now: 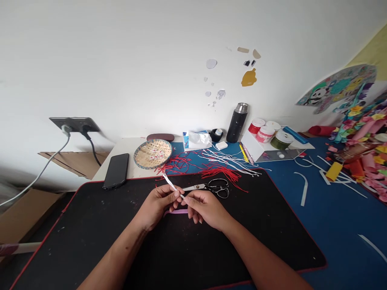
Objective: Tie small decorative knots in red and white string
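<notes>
By the left end of the scissors [199, 186], the left hand [160, 204] and right hand [207, 206] pinch a white strip [169, 182] closely, seemingly for steady control; a pink strip [178, 211] lies nearer than the scissors.

White wall [127, 60], stickers [248, 77] right of centre, yellow patch [367, 50] far upper right. Dark socket plate [75, 124] low left, white and black plugs in. Blue surface [329, 217] against wall, whitish at left. Cardboard [33, 213] lower left. Soft light.
</notes>
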The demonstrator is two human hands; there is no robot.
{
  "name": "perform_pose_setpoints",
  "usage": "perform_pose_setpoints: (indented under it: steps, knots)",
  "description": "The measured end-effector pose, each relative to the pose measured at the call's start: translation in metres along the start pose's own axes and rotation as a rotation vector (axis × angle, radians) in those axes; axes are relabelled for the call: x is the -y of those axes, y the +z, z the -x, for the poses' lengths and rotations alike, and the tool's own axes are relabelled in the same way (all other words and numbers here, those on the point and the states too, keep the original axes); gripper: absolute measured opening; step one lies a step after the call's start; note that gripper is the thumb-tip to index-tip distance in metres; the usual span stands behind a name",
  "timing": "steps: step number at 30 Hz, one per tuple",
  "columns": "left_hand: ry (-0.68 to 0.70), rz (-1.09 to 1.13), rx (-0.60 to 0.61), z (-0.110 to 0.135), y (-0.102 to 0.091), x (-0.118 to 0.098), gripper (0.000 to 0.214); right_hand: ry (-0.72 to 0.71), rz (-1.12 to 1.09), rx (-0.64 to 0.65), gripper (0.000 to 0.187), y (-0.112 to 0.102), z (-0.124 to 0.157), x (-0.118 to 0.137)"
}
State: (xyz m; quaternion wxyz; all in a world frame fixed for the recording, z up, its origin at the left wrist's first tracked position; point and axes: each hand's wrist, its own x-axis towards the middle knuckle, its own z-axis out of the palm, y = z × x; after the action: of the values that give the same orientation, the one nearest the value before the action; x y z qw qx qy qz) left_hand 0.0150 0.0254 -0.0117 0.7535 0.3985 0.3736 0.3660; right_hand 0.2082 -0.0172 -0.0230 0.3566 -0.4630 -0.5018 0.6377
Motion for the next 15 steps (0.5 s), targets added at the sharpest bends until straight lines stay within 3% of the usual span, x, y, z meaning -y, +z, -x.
perform_pose_setpoints:
  steps: [15]
  knots:
    - [0.005,0.089,-0.039,0.0007,0.0054,0.0012,0.032,-0.056,-0.031,-0.04,0.043,0.0016,0.0,0.0002]
